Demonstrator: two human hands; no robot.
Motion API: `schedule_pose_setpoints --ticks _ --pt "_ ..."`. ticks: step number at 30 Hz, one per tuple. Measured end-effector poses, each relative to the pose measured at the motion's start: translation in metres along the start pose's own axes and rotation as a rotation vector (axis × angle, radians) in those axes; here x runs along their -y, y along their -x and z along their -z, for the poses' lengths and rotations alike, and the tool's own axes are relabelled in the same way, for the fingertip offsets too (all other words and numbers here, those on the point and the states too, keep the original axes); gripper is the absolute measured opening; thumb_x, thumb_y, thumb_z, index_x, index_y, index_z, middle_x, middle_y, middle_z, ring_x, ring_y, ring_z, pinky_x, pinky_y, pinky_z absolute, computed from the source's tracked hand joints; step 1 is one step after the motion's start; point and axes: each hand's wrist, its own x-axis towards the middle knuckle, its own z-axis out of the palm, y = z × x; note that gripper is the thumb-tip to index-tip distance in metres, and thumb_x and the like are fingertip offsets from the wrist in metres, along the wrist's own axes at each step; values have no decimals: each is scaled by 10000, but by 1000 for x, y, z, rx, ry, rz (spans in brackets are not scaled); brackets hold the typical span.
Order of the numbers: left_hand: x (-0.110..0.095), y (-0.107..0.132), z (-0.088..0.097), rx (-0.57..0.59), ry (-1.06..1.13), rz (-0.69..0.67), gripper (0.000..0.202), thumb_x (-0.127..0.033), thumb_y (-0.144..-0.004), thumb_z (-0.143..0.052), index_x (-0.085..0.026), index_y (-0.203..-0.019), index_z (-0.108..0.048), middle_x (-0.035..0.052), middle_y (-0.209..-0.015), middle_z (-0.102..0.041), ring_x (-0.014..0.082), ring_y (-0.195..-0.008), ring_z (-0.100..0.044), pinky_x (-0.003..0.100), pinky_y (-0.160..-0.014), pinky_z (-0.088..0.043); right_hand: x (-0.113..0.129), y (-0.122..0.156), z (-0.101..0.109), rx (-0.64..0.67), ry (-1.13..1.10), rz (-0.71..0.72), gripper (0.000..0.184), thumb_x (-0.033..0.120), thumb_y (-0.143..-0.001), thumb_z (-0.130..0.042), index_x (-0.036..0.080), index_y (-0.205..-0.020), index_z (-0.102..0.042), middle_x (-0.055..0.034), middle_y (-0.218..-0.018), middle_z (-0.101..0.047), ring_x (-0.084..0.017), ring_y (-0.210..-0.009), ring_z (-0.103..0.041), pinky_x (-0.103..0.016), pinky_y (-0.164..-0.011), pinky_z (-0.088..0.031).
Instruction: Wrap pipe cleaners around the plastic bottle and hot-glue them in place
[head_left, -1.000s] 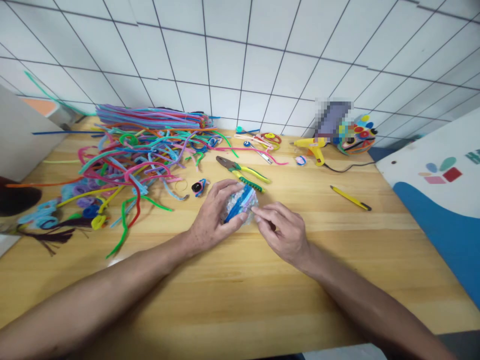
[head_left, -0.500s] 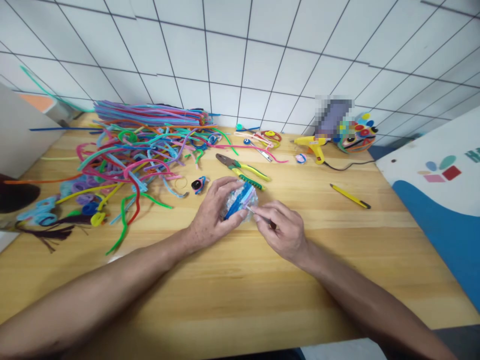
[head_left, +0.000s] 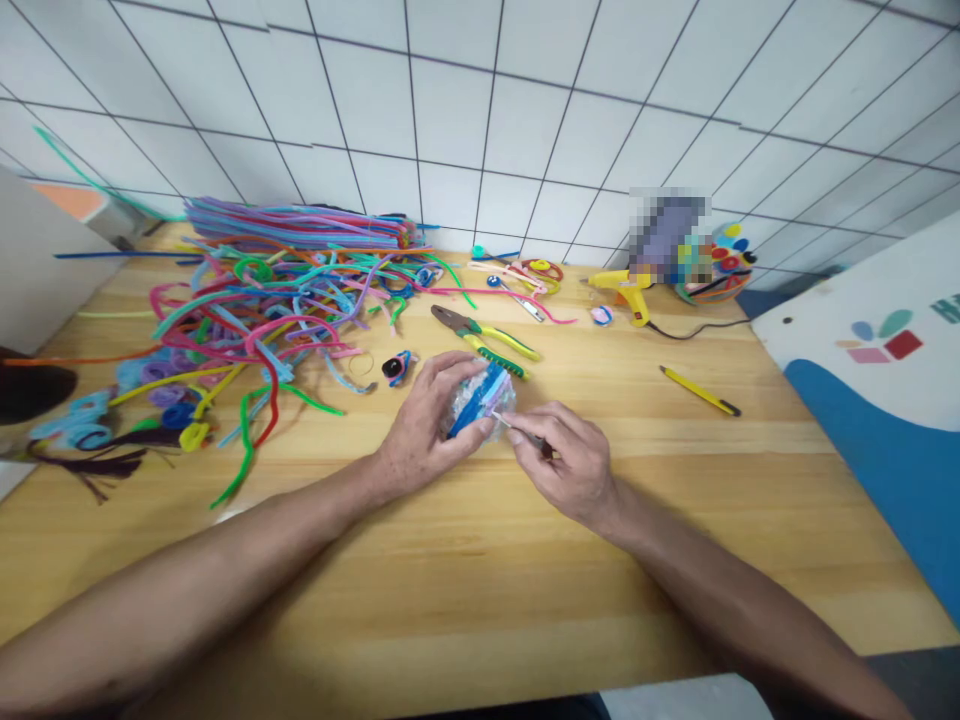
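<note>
My left hand [head_left: 429, 425] is curled around a small ball [head_left: 482, 399] wrapped in clear plastic with blue, light blue and pink pipe cleaners on it, held just above the wooden table [head_left: 480, 560]. Against the ball's right side, my right hand [head_left: 564, 458] pinches a thin metal-looking tool [head_left: 519, 432] whose tip touches the ball. Both hands are closed.
A big heap of coloured pipe cleaners [head_left: 270, 300] covers the table's back left. Pliers with yellow-green handles [head_left: 484, 342] lie behind the ball, a yellow glue gun [head_left: 626, 291] and a colourful craft piece [head_left: 712, 268] at the back right, a yellow cutter [head_left: 700, 391] to the right.
My right hand has closed from loosely touching the ball to pinching the thin tool against it. The left hand keeps holding the ball in about the same place.
</note>
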Motion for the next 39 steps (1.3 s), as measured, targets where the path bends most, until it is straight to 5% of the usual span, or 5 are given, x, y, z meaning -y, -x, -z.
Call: schedule_pose_setpoints --ticks 17,24,34,37,39 --pt "1 3 5 -86 -53 -84 786 -556 -985 -686 -295 -1629 -320 181 -1656 -427 374 -1575 -395 636 -1267 -359 0 1 2 -16 19 86 295 31 -911 -698 201 -1151 -717 -50 -895 -781 -162 -744 -704 -290 -653 -574" --pt "-13 6 10 -30 -106 -218 107 -223 -1028 -628 -268 -1125 -639 104 -1638 -478 312 -1569 -429 632 -1275 -373 -1 4 3 -4 83 196 324 39 -918 -690 215 -1189 -693 -39 -887 -776 -163 -726 -682 -307 -644 -565" --pt "-6 1 15 -195 -38 -58 227 -299 -1114 -474 -232 -925 -581 81 -1409 -640 225 -1360 -598 485 -1144 -536 -8 1 4 -85 26 51 332 43 -928 -667 239 -1192 -706 -32 -890 -768 -167 -775 -704 -304 -647 -558" --pt "2 -2 15 -113 -16 -53 225 -430 -1082 -557 -242 -1184 -627 120 -1560 -530 282 -1482 -501 537 -1219 -463 -12 0 3 -85 -8 3 318 41 -932 -661 239 -1174 -718 -31 -887 -769 -168 -793 -702 -302 -661 -554" --pt "5 -3 14 -3 -12 -72 538 -481 -1026 -649 -253 -1486 -489 168 -1666 -409 339 -1563 -408 587 -1255 -409 -14 0 2 -76 -13 -6 304 51 -938 -660 241 -1166 -724 -27 -884 -770 -168 -794 -701 -305 -672 -557"
